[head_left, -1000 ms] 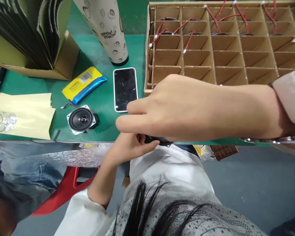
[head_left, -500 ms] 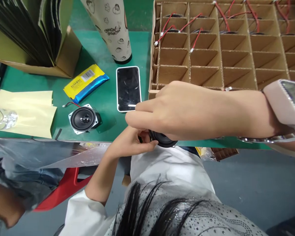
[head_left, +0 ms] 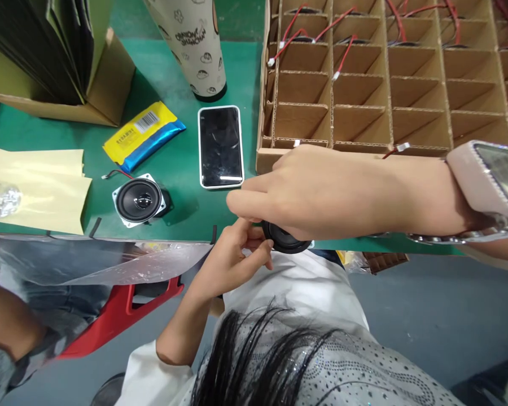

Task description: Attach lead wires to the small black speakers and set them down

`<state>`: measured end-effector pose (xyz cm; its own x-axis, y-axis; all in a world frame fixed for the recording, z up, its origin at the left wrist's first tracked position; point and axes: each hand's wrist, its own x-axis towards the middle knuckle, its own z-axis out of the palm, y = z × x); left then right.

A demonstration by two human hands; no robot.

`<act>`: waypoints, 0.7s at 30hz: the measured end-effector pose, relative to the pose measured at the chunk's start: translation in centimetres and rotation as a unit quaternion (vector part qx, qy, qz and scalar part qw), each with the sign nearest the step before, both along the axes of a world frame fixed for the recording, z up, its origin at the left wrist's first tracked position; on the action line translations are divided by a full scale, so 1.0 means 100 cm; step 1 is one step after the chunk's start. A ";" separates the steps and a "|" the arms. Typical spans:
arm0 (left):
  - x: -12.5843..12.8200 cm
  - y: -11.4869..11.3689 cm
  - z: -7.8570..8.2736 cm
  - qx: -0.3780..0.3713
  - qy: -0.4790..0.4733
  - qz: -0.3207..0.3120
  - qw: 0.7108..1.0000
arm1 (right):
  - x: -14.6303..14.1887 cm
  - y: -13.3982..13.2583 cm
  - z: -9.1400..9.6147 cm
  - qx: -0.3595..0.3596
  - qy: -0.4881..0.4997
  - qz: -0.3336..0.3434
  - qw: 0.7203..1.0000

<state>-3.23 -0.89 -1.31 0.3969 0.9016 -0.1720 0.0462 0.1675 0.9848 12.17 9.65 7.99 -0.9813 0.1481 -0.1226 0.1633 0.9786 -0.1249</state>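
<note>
black at the rim and surround, the held speaker (head_left: 285, 241) shows only in part at the near edge of the green table (head_left: 182, 217), beneath the right hand (head_left: 288, 194) and beside the left hand (head_left: 232, 256). handling it well likely means steadying it by the hard frame, keeping fingertips off the soft cone and working lightly so that nothing hidden under the palm gets tugged; easing the right hand aside would also give a clearer view. the left hand reaches up from below, thumb along the speaker's left rim and fingers curled, its grip seemingly pinching that edge. the right hand comes across from the right, back upward, wrist nearly level under a watch (head_left: 497, 180), index finger extended left toward the left fingertips; its lower fingers are hidden, so i cannot tell what its grip has. a second speaker (head_left: 139, 199) lies face up, well apart, to the left.
</note>
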 end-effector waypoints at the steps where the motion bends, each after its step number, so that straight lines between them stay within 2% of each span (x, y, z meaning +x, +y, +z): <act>1: 0.001 -0.002 -0.001 -0.003 0.002 0.005 1.000 | -0.001 -0.001 0.000 0.004 -0.007 -0.003 1.000; 6: 0.003 -0.009 -0.004 0.005 0.019 0.032 0.999 | -0.002 -0.004 0.000 0.011 -0.024 -0.019 0.999; 9: 0.005 -0.011 -0.001 0.043 0.061 0.053 0.996 | 0.002 -0.004 -0.001 0.007 0.007 -0.011 1.000; 14: 0.003 -0.019 0.002 0.141 0.145 0.190 0.961 | 0.008 -0.005 -0.004 0.025 0.072 0.012 0.997; 18: -0.007 -0.019 -0.001 0.109 0.133 0.265 0.949 | 0.008 -0.005 -0.006 0.030 0.071 0.001 0.997; 21: -0.022 -0.016 -0.001 0.090 0.147 0.330 0.928 | 0.008 -0.005 -0.007 0.034 0.082 0.001 0.996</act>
